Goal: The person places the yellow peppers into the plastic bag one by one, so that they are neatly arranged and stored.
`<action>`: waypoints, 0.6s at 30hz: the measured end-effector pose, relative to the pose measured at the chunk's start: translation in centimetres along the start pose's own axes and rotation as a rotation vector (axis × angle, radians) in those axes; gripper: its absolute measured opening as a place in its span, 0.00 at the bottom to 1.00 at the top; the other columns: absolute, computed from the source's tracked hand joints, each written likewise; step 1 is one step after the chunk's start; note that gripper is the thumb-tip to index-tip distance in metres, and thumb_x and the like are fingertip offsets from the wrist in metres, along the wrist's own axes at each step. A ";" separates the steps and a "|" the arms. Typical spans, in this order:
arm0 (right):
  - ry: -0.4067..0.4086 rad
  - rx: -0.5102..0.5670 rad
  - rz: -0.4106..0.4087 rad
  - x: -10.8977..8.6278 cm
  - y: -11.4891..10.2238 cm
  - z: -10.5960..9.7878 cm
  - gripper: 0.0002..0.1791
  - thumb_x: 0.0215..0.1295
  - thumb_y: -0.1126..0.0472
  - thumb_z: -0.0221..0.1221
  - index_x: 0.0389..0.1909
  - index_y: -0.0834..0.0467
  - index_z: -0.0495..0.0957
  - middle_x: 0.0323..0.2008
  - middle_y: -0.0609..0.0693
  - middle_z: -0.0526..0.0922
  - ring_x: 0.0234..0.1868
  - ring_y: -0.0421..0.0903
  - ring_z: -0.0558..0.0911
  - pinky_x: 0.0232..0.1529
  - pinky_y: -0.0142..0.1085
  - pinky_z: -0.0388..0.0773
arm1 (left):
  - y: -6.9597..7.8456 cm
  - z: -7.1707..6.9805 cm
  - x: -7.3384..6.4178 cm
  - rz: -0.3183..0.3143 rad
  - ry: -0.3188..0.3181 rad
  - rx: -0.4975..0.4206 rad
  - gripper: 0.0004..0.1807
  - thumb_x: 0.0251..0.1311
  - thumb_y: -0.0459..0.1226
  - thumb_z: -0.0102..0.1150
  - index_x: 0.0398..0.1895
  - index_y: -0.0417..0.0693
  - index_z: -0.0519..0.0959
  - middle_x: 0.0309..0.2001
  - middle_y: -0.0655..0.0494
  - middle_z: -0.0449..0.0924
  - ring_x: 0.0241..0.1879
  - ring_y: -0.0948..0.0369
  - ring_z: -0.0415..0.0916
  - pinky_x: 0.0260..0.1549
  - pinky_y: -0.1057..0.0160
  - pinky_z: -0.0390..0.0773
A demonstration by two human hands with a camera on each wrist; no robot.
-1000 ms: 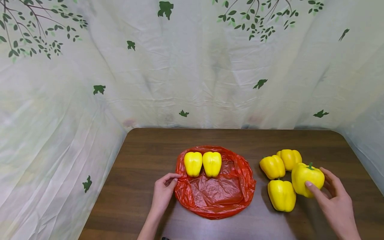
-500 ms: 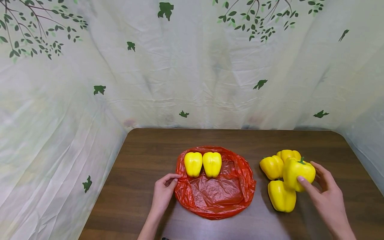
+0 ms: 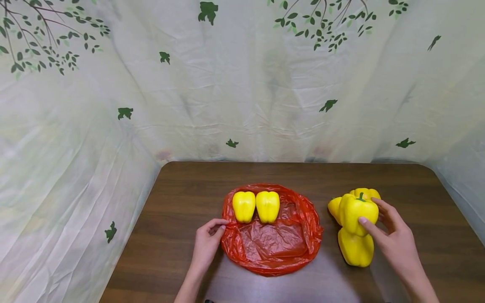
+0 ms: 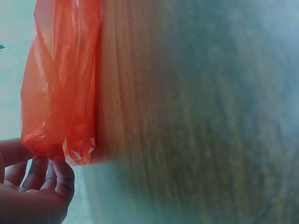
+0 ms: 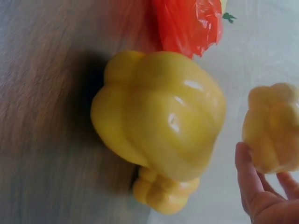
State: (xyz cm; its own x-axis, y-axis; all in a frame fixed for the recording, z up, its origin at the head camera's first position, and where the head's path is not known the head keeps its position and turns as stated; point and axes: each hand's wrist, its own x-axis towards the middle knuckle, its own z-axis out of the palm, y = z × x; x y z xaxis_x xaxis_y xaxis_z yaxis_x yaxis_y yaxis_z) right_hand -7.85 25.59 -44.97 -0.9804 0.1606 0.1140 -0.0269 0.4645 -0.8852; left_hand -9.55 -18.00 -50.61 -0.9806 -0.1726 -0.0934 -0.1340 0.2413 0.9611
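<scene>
My left hand (image 3: 206,243) pinches the left rim of a red plastic bag (image 3: 273,242); the left wrist view shows the fingers at the bag's crumpled edge. Inside the bag, two yellow bell peppers (image 3: 256,207) stand side by side at the back. My right hand (image 3: 390,235) grips another yellow bell pepper (image 3: 357,212) between thumb and fingers, its green stem upward. In the right wrist view that held pepper (image 5: 273,126) hangs off the table. From the head it overlaps a front pepper (image 3: 356,250), one on the left (image 3: 334,208) and one behind (image 3: 369,193).
A brown wooden table (image 3: 182,189) carries everything. A pale curtain (image 3: 246,84) with green leaf prints hangs behind its far edge and along the sides. Some small dark object (image 3: 209,301) pokes in at the bottom edge near the left forearm.
My right hand has moved left with the held bell pepper, which now covers parts of the others at the right. My left hand and the red bag have stayed in place.
</scene>
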 end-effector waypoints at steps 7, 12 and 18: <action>-0.060 0.002 -0.018 0.0 -0.5 1.1 0.33 0.66 0.55 0.64 0.69 0.55 0.65 0.62 0.52 0.68 0.52 0.31 0.71 0.43 0.18 0.73 | 0.0 0.0 0.2 0.002 -0.012 -0.012 0.09 0.64 0.24 0.56 0.41 0.37 0.84 0.42 0.44 0.82 0.36 0.53 0.77 0.35 0.66 0.79; -0.089 0.005 -0.030 0.1 -0.9 1.7 0.33 0.66 0.54 0.64 0.69 0.56 0.65 0.63 0.55 0.69 0.53 0.35 0.72 0.43 0.19 0.73 | -0.1 0.0 0.1 0.024 -0.010 -0.023 0.08 0.63 0.26 0.58 0.41 0.40 0.85 0.41 0.46 0.83 0.35 0.56 0.78 0.35 0.67 0.79; -0.117 0.011 -0.035 0.4 -1.2 2.6 0.33 0.67 0.53 0.63 0.69 0.54 0.64 0.63 0.53 0.70 0.55 0.39 0.73 0.44 0.21 0.74 | -0.2 0.0 0.1 0.043 -0.025 -0.016 0.08 0.63 0.26 0.59 0.40 0.41 0.85 0.41 0.46 0.82 0.35 0.55 0.77 0.35 0.66 0.79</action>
State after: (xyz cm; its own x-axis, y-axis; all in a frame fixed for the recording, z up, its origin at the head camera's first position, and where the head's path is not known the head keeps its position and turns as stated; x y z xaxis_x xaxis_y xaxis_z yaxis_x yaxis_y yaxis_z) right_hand -8.68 22.79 -45.02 -0.9948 0.0417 0.0926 -0.0633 0.4585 -0.8864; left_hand -9.60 -18.06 -50.77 -0.9887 -0.1385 -0.0578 -0.0892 0.2324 0.9685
